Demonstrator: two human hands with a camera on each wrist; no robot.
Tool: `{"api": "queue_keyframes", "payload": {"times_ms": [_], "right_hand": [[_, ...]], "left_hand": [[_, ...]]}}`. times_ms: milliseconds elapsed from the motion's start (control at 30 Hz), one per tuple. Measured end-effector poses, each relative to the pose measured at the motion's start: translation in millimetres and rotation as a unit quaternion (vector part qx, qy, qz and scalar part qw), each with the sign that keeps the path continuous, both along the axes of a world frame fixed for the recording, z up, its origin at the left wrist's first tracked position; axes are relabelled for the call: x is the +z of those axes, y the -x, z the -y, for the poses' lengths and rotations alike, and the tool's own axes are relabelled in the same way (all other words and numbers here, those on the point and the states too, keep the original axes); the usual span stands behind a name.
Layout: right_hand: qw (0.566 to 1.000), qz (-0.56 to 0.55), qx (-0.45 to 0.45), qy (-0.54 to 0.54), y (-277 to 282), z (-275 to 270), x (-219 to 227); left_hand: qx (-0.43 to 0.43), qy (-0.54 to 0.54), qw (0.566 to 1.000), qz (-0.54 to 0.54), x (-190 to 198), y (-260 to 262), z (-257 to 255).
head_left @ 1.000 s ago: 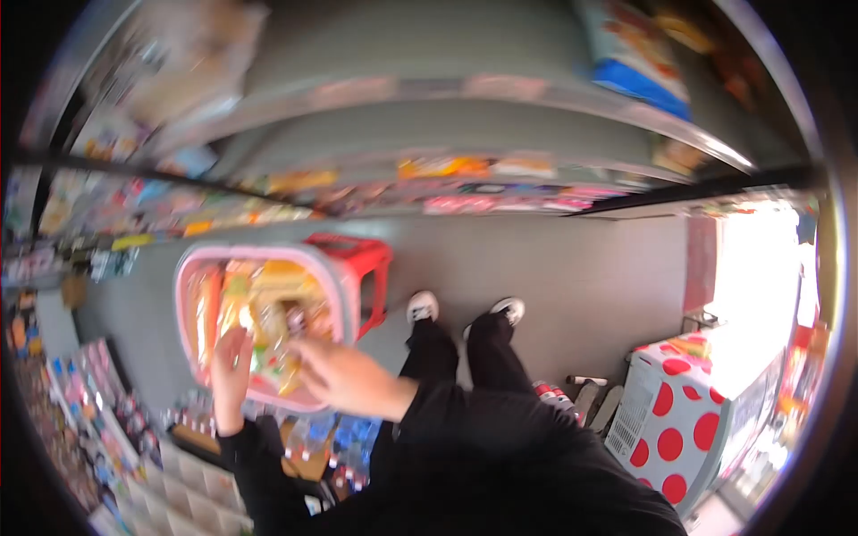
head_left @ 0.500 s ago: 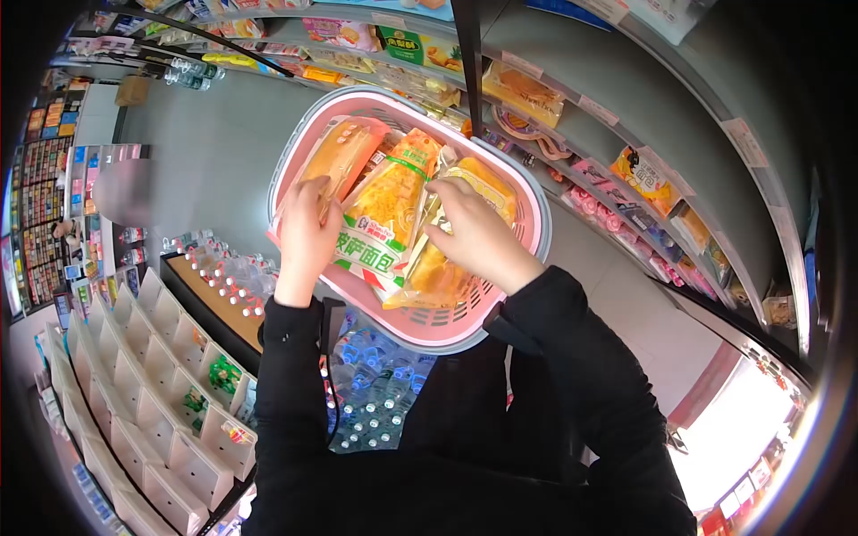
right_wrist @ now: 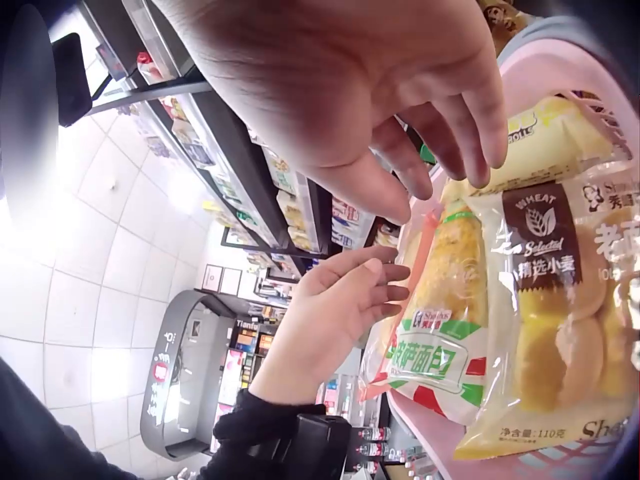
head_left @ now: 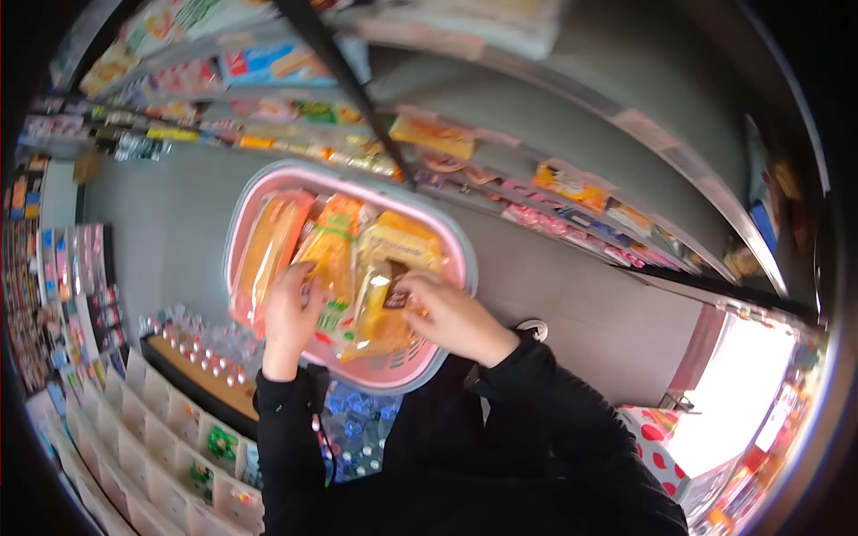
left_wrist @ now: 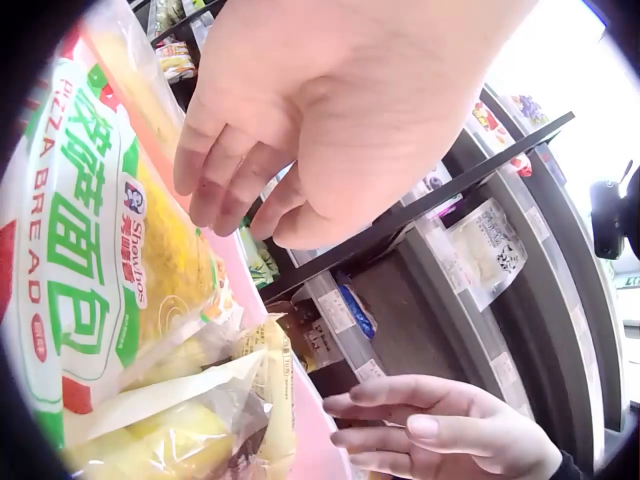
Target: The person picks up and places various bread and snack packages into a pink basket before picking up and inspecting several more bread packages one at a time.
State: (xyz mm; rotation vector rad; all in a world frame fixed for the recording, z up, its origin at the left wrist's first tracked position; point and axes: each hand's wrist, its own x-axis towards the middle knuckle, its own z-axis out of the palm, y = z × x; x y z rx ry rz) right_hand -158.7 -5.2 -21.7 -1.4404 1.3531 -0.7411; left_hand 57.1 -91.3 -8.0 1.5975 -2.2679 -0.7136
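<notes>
A pink basket with a grey rim (head_left: 465, 259) holds several bagged breads. On its left side lies a long bread pack (head_left: 271, 234). Beside that is a pizza bread pack (right_wrist: 440, 300) with green and white lettering. A wheat bread pack (right_wrist: 560, 310) with a brown label lies on the right, partly over a yellow pack (right_wrist: 555, 135). My left hand (head_left: 290, 313) hovers over the left packs, fingers loosely bent with nothing between them. At the wheat bread pack's upper edge is my right hand (head_left: 456, 317), fingers relaxed and spread in the right wrist view.
Shelves of packaged snacks (head_left: 572, 188) run along the far side. Bottled drinks (head_left: 201, 339) and a white compartment rack (head_left: 170, 438) stand at the near left. A white box with red dots (head_left: 657, 438) sits at the right.
The head view has swung, placing the basket first higher, then lower and left. My right hand has shifted toward the right side of the packs, and the brown label now shows.
</notes>
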Motion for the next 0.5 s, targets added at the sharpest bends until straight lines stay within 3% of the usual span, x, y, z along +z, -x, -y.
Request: {"api": "queue_keyframes", "payload": {"times_ms": [33,167,233,267,333,400,500], "right_hand": [[0.999,0.051,-0.007,0.006,1,-6,-10],[0.997,0.030,-0.011,-0.071,-2,-28,-18],[0.998,0.068,0.003,-0.019,-16,-33,-29],[0.996,0.087,-0.005,-0.010,-27,-35,-35],[0.987,0.163,0.006,-0.006,-47,-31,-39],[0.971,0.226,0.018,-0.082,-66,-20,-38],[0.968,0.225,-0.043,-0.106,-98,4,-53]], "left_hand": [[-0.008,0.026,1.000,0.012,-3,-3,2],[-0.026,0.047,0.998,0.013,-24,-18,11],[-0.003,-0.039,0.995,0.087,-22,-13,11],[-0.020,-0.027,0.987,0.157,-26,-13,12],[-0.048,0.019,0.988,0.145,-44,-19,14],[-0.052,0.036,0.981,0.184,-52,-25,19],[-0.025,-0.001,0.970,0.243,-39,-14,29]]}}
